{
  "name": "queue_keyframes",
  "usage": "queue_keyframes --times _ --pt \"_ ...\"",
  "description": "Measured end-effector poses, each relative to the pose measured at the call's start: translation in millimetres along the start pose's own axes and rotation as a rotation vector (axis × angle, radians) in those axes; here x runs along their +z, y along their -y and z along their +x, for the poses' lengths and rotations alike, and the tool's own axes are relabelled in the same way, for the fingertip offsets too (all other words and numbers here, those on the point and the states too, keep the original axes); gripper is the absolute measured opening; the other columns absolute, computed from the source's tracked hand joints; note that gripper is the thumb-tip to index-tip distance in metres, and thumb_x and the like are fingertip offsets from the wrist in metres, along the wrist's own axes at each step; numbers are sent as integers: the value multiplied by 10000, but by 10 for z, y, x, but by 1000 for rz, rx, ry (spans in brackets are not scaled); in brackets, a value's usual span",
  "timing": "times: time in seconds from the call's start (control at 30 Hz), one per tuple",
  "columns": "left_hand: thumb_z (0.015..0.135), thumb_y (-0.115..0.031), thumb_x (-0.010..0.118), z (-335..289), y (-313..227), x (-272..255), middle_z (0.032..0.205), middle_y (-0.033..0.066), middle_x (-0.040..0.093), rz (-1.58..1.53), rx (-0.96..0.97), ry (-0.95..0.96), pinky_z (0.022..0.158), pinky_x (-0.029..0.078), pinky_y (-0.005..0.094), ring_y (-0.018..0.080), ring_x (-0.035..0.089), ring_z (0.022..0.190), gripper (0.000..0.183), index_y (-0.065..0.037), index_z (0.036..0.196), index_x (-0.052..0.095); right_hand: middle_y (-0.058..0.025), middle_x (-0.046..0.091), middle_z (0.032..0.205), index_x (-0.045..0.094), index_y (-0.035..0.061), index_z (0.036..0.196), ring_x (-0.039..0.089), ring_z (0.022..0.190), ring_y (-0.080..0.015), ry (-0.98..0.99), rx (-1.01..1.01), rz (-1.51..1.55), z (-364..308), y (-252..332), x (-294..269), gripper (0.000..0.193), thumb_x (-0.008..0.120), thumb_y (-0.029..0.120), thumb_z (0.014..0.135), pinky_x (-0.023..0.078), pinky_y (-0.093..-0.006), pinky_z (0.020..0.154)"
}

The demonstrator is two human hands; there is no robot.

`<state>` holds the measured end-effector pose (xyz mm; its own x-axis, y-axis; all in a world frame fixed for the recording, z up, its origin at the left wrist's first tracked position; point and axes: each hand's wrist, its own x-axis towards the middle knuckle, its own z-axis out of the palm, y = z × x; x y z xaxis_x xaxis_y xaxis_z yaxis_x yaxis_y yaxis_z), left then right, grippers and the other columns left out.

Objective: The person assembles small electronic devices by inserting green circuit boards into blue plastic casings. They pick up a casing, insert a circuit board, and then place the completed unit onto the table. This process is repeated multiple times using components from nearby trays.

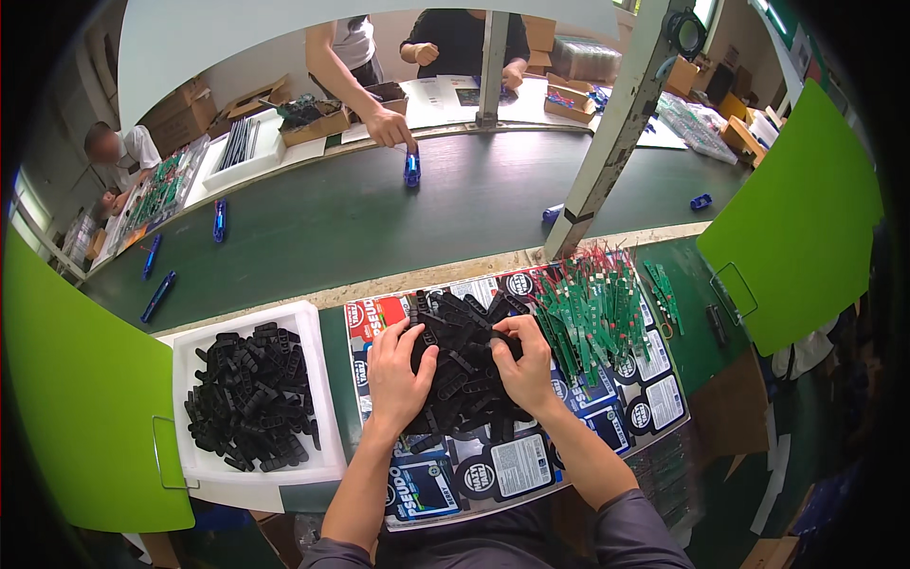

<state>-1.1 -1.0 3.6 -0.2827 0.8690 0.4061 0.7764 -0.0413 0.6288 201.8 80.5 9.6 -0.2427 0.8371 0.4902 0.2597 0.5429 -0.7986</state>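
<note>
A heap of small black plastic housings [460, 379] lies on a printed cardboard sheet [507, 469] in front of me. At the left side of the heap, my left hand [398, 375] has its fingers and thumb curled round some of the housings. My right hand [524, 365] is closed on housings at the heap's right side, with its thumb and forefinger bent inward. The pieces inside both hands are partly hidden. Just right of that hand lies a bundle of green circuit boards [592, 318] with thin red wires.
A white tray [327, 417] of black housings stands at the left. Beyond, blue devices [220, 220] lie along a dark green belt [322, 213], and a co-worker's hand [389, 126] touches one. A metal post [616, 142] and green panels [806, 228] flank the workplace.
</note>
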Motion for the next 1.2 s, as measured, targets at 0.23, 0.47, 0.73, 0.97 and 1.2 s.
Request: queue_keyframes --times 0.23,0.47,0.73,0.97,1.2 --pt "956 -280 731 -16 8 -8 1408 198 609 20 -15 -2 1111 421 486 389 562 1299 447 -8 1307 684 -149 672 1001 735 31 1191 671 906 -315 21 -67 -8 35 49 -12 248 655 9 957 538 -403 806" --pt "964 -213 719 -10 -24 -8 1528 248 496 -28 -61 -43 1176 397 479 402 539 1370 497 5 1400 618 -157 700 1038 750 28 1198 687 939 -318 14 -71 -15 36 53 -11 237 673 31 974 547 -391 825" --pt "998 -194 687 60 147 -50 1367 179 632 -486 -233 -91 1117 447 396 305 605 1277 356 -1 1296 668 -143 704 1027 754 29 1195 686 896 -297 20 -60 19 29 43 -7 235 693 39 969 549 -378 793" --pt "994 -178 685 61 90 -85 1343 177 660 -341 -189 -98 1106 455 399 306 622 1264 318 6 1254 690 -123 691 987 750 37 1197 663 833 -231 28 52 107 69 20 -66 227 684 47 979 535 -337 751" --pt "989 -154 687 74 -7 -122 1293 159 698 -304 -143 -139 1100 464 405 306 647 1235 260 14 1185 717 -107 718 977 745 23 1169 660 805 -179 23 123 171 60 -17 -76 228 646 -3 966 533 -317 739"
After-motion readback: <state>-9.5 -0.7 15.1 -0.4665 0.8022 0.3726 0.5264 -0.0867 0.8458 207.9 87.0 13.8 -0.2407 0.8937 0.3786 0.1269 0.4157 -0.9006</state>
